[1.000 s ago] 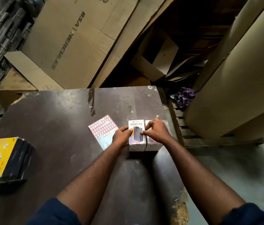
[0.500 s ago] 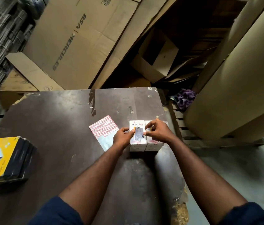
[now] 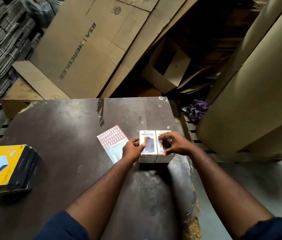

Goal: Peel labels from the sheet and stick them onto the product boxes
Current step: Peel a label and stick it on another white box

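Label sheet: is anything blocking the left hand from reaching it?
Nothing visible. The sheet lies bare on the table right beside the left hand, which holds the left box.

The dark brown tabletop point(image 3: 58, 135) lies open across the middle and left of the frame, between the stack of yellow-and-black flat boxes point(image 3: 6, 168) at lower left and the red-gridded label sheet point(image 3: 112, 140) at centre. Right of centre two touching white product boxes point(image 3: 148, 135) block the way, with a huge brown paper roll point(image 3: 249, 101) beyond.
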`<move>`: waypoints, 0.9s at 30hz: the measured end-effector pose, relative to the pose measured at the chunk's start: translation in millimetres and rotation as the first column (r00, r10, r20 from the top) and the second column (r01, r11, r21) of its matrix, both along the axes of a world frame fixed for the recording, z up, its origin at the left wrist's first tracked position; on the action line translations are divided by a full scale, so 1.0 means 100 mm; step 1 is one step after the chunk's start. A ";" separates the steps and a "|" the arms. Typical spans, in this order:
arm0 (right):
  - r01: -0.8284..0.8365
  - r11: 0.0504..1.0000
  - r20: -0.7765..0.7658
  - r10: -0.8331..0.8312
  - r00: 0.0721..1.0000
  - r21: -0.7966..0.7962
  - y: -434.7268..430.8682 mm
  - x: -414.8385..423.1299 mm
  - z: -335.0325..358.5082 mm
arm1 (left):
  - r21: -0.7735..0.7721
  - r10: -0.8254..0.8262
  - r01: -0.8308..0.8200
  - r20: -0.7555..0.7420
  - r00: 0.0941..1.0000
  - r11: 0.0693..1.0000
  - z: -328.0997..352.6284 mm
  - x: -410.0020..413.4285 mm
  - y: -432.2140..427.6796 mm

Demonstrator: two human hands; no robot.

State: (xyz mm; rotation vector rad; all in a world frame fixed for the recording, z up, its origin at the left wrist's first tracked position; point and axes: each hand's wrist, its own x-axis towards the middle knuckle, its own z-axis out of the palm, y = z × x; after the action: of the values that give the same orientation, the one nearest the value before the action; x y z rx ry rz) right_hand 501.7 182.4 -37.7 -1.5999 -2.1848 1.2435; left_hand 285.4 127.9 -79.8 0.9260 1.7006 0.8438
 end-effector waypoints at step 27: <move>0.049 0.999 -0.067 -0.049 0.997 -0.005 -0.08 0.05 -0.11 | 0.008 0.018 -0.017 -0.033 0.999 1.000 0.00 -0.09 -0.19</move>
State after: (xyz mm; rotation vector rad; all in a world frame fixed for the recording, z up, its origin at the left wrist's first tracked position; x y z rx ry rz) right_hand 506.9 174.4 -49.1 -1.5792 -2.0919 1.2687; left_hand 276.0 109.2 -79.9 0.9360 1.7373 0.8512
